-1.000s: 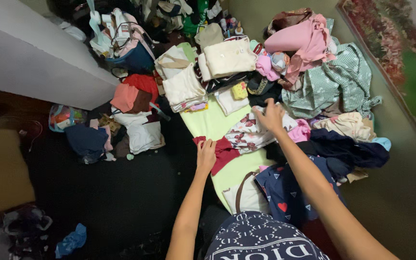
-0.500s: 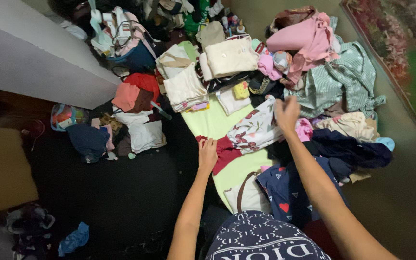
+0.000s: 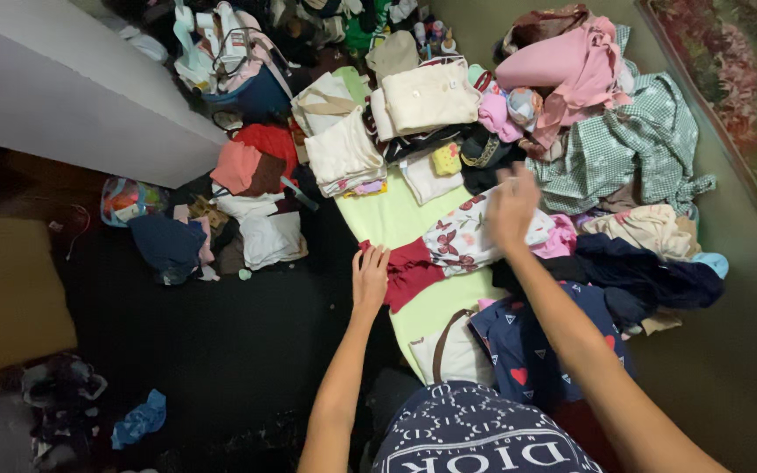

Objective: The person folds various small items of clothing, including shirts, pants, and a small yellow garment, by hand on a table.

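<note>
A white garment with a dark floral print (image 3: 453, 245) and a dark red end (image 3: 409, 267) lies across a light green sheet (image 3: 383, 219). My left hand (image 3: 370, 276) lies flat on the red end, fingers spread. My right hand (image 3: 512, 206), blurred, is at the far right end of the floral fabric and appears to grip its edge. A navy cloth with small hearts and triangles (image 3: 536, 350) lies below my right forearm, next to a white bag with a brown strap (image 3: 449, 350).
Folded cream and white clothes (image 3: 396, 114) are stacked beyond the sheet. A loose heap of pink, green-checked and navy clothes (image 3: 606, 149) fills the right. More clothes and bags (image 3: 247, 201) lie on the dark floor at left, below a white slab (image 3: 63, 96).
My right hand lifted the far end of the floral garment, then brought it down towards me, so the fabric now lies shorter. My left hand stayed on the red end.
</note>
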